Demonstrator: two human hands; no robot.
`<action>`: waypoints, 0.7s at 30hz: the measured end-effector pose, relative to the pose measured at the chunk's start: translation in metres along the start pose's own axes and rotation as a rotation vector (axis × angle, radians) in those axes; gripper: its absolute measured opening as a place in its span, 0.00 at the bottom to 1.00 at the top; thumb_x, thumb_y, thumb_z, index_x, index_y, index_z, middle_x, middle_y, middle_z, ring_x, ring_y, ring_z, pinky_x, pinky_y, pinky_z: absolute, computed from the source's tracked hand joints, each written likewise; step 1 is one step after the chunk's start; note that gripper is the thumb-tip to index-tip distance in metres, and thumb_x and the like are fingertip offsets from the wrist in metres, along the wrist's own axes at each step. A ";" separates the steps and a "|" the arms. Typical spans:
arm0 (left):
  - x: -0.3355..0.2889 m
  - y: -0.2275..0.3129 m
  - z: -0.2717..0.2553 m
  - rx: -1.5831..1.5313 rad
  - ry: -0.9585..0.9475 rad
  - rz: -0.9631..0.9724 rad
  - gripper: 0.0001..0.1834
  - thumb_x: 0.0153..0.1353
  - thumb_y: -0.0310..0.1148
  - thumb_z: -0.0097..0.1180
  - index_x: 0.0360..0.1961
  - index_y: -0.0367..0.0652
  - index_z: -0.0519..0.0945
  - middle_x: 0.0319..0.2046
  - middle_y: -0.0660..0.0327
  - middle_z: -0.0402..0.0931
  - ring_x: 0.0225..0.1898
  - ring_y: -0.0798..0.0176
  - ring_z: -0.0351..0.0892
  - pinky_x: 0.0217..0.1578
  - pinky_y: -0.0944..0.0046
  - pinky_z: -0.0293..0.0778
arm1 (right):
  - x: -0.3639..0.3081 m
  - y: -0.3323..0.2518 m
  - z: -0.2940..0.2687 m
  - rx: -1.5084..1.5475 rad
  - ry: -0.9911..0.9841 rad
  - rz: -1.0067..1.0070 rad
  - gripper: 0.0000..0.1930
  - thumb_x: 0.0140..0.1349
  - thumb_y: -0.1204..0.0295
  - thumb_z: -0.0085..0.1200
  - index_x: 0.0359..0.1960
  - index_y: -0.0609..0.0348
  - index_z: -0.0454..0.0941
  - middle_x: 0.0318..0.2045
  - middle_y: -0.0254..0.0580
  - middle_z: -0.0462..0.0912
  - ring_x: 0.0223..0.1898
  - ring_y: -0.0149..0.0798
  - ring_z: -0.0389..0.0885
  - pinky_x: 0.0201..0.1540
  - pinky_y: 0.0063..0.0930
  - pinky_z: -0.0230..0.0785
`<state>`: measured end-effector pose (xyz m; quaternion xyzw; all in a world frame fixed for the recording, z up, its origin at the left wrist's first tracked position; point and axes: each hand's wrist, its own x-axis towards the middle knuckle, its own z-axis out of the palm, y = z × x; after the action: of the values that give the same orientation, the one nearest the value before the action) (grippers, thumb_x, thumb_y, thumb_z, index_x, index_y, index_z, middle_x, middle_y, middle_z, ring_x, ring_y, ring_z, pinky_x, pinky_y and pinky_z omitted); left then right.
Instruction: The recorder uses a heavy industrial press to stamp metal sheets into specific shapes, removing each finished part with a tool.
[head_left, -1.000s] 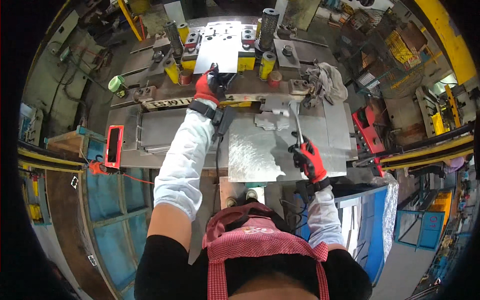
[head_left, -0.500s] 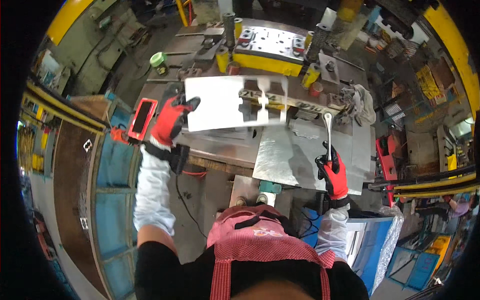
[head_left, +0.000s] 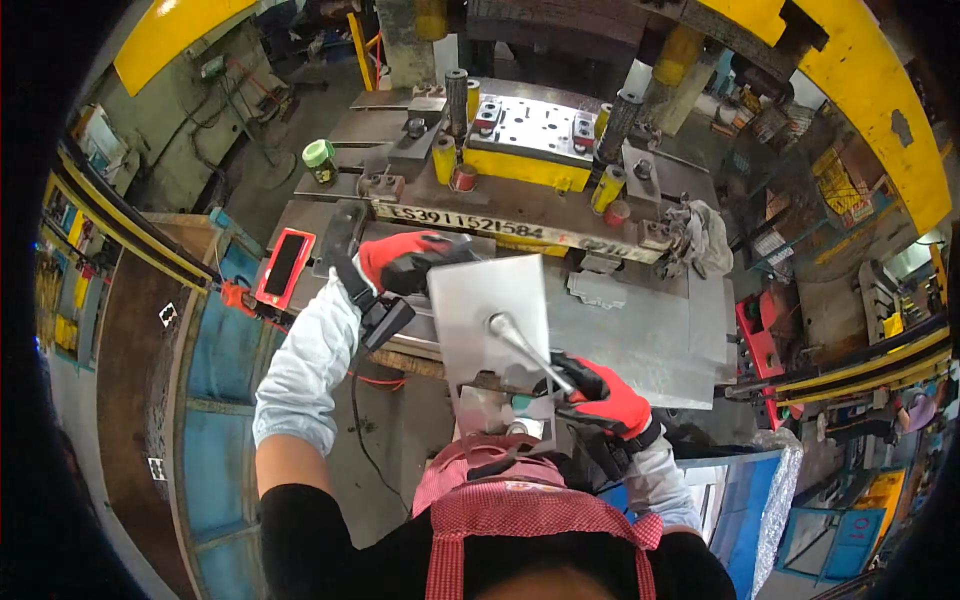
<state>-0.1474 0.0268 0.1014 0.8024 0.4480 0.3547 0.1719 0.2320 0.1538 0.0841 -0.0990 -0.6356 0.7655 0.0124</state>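
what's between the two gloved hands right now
In the head view, the flat metal sheet spans the gap: the left hand grips its upper left edge, and the right hand holds a metal rod tool lying across its face.

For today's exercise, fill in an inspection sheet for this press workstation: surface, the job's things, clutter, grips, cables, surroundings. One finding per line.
Surface: grey steel press table, with a flat sheet lying on it.
Job's things: cut metal plate lifted off the table; thin metal rod tool pressed to its face.
Clutter: crumpled rag, green-capped bottle, red-framed phone.
Grips: left hand in a red glove holds the plate's upper left edge; right hand in a red glove holds the rod tool.
Cables: red cable hanging under the table edge.
Surroundings: yellow press frame, blue bin on the left.
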 end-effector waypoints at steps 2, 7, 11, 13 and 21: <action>0.016 0.006 0.023 -1.463 0.154 -0.640 0.30 0.64 0.53 0.33 0.53 0.39 0.69 0.48 0.52 0.71 0.47 0.50 0.73 0.45 0.46 0.68 | 0.002 -0.002 -0.012 0.125 0.186 -0.010 0.34 0.49 0.76 0.54 0.61 0.58 0.57 0.26 0.28 0.71 0.25 0.23 0.67 0.28 0.16 0.61; 0.037 0.031 0.095 -1.575 0.343 -0.519 0.32 0.64 0.51 0.32 0.60 0.37 0.56 0.56 0.53 0.63 0.53 0.51 0.68 0.54 0.53 0.64 | 0.069 -0.018 -0.088 0.008 0.345 -0.275 0.25 0.54 0.74 0.51 0.56 0.59 0.64 0.31 0.31 0.74 0.28 0.24 0.70 0.28 0.14 0.61; 0.075 -0.026 0.124 -1.531 0.615 -0.412 0.24 0.65 0.41 0.34 0.56 0.36 0.62 0.50 0.50 0.69 0.47 0.52 0.73 0.46 0.52 0.73 | 0.144 -0.060 -0.126 -0.199 0.222 -0.408 0.16 0.60 0.71 0.48 0.51 0.58 0.69 0.37 0.31 0.76 0.37 0.23 0.73 0.34 0.14 0.64; 0.100 -0.039 0.113 -1.567 0.753 -0.471 0.22 0.64 0.39 0.34 0.55 0.38 0.65 0.46 0.50 0.72 0.41 0.52 0.77 0.43 0.52 0.75 | 0.171 -0.055 -0.157 -0.240 0.247 -0.329 0.15 0.61 0.68 0.48 0.48 0.59 0.71 0.36 0.29 0.75 0.34 0.21 0.71 0.35 0.14 0.65; 0.110 -0.058 0.095 -1.691 0.741 -0.331 0.22 0.66 0.41 0.33 0.55 0.38 0.64 0.48 0.51 0.71 0.44 0.53 0.76 0.46 0.57 0.74 | 0.248 -0.025 -0.225 -0.585 0.129 -0.667 0.14 0.59 0.73 0.46 0.47 0.56 0.72 0.35 0.35 0.76 0.32 0.32 0.73 0.37 0.24 0.67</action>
<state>-0.0752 0.1549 0.0467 0.1728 0.1762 0.7666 0.5928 0.0236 0.4130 0.0362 0.0642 -0.8204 0.5001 0.2696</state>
